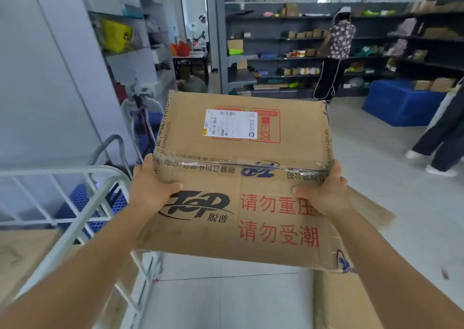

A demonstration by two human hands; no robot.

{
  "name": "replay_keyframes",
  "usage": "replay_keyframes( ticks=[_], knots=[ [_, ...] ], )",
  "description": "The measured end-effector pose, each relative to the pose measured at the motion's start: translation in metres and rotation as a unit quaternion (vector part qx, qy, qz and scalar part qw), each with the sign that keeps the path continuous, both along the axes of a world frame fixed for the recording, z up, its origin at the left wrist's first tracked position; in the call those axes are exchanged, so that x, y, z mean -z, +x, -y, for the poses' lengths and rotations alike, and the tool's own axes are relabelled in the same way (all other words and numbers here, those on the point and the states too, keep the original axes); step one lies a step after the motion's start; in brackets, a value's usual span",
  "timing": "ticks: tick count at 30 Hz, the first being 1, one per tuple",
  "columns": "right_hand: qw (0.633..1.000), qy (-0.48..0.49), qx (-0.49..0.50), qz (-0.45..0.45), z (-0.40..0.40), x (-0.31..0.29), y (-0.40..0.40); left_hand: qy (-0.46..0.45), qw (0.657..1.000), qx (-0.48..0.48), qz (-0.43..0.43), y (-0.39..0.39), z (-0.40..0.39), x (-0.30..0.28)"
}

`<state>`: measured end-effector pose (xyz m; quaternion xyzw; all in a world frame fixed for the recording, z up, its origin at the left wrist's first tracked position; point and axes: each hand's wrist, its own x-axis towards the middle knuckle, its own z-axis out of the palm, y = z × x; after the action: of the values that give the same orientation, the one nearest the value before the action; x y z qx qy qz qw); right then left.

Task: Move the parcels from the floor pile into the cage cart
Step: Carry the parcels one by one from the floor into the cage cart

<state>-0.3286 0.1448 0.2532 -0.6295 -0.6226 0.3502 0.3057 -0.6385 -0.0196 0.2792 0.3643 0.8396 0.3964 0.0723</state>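
Note:
I carry a large brown cardboard parcel (241,178) with a white shipping label, red print and a black "TOP" logo, held in the air in front of me. My left hand (150,185) grips its left side with the thumb lying over the top face. My right hand (324,190) grips its right side the same way. The white metal cage cart (82,200) stands at lower left, its top rail just left of the parcel. Another cardboard parcel (349,303) lies on the floor below at lower right, partly hidden.
Blue plastic crates (399,105) sit on the floor at right. Dark shelving (301,57) with small boxes lines the back wall, where a person (336,52) stands. Another person's legs (442,138) are at the right edge. Grey shelves (133,40) and a blue basket stand left.

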Motion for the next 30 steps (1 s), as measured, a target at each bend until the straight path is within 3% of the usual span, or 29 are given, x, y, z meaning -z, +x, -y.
replay_keyframes(
  ticks=[14, 30],
  knots=[
    [0.965, 0.033, -0.254, -0.062, 0.106, -0.057, -0.244, 0.044, 0.961, -0.270, -0.040, -0.113, 0.242, -0.054],
    [0.898, 0.049, -0.436, -0.031, 0.291, -0.066, -0.475, 0.062, 0.894, -0.444, -0.007, -0.210, 0.475, -0.033]
  ],
)
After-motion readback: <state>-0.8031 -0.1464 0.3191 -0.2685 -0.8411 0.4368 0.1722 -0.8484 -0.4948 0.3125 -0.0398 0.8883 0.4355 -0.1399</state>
